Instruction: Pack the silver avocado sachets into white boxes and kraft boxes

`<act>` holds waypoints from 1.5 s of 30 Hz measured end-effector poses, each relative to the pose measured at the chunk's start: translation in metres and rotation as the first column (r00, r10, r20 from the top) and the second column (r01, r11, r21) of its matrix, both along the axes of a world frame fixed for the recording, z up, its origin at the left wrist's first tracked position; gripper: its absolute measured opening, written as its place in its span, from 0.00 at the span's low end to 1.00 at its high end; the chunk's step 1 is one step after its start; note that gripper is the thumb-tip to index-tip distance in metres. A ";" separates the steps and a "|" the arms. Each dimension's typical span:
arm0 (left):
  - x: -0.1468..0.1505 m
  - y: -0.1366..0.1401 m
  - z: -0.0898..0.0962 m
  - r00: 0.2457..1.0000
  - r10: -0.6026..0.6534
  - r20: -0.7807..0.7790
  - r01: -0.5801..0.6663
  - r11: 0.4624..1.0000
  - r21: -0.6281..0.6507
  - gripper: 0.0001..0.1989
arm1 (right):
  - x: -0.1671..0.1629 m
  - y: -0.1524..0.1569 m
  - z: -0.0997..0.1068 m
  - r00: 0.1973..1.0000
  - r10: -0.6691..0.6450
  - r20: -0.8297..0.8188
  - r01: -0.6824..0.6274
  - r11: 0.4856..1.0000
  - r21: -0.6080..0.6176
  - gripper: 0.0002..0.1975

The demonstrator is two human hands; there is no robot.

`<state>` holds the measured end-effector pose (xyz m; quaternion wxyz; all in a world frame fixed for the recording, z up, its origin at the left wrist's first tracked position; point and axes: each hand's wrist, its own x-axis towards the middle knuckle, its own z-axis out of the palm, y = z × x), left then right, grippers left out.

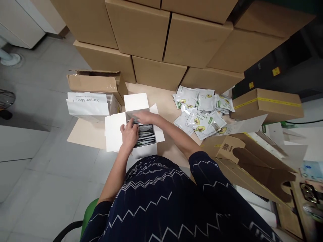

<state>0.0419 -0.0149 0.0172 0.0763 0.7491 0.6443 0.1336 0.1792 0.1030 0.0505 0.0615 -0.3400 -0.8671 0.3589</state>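
Observation:
A white carton (115,132) stands on the table in front of me with its flaps spread. Flat sachets (145,134) are packed on edge in a row inside it. Over the carton's left side is my left hand (130,134), its fingers bent and apart, the tips at the sachets. My right hand (146,117) reaches across the far end of the carton with fingers stretched to the left, close to the left fingertips. Its fingertips are partly hidden, and I see no sachet lifted in either hand.
A pile of white avocado-print sachets (202,112) lies to the right. Stacked brown boxes (141,30) rise behind the table. At left stands a white Super Meal box (88,104) before an open brown box (93,82). An open brown carton (252,164) sits at right.

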 end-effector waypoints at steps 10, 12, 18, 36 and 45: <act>-0.001 0.000 -0.003 0.999 0.001 0.039 -0.001 1.000 -0.003 0.14 | 0.211 -0.042 -0.039 0.021 -1.000 0.022 0.988 0.024 0.149 0.33; -0.001 0.000 -0.004 0.999 -0.002 0.048 0.002 1.000 0.001 0.14 | 0.250 -0.051 -0.056 -0.182 -0.952 0.246 0.966 -0.126 0.226 0.47; -0.001 -0.001 -0.004 1.000 -0.010 0.021 0.010 1.000 0.021 0.14 | 0.281 -0.064 -0.080 -0.289 -0.802 0.522 0.957 -0.243 0.157 0.62; 0.000 -0.003 -0.001 1.000 0.011 0.025 -0.011 1.000 0.000 0.14 | 0.236 -0.049 -0.013 -0.076 -0.938 -0.338 0.965 0.016 -0.261 0.30; 0.000 -0.003 0.001 1.000 -0.002 0.002 0.002 1.000 0.011 0.14 | 0.100 -0.024 0.086 0.802 -0.422 -0.424 0.454 0.890 -0.027 0.18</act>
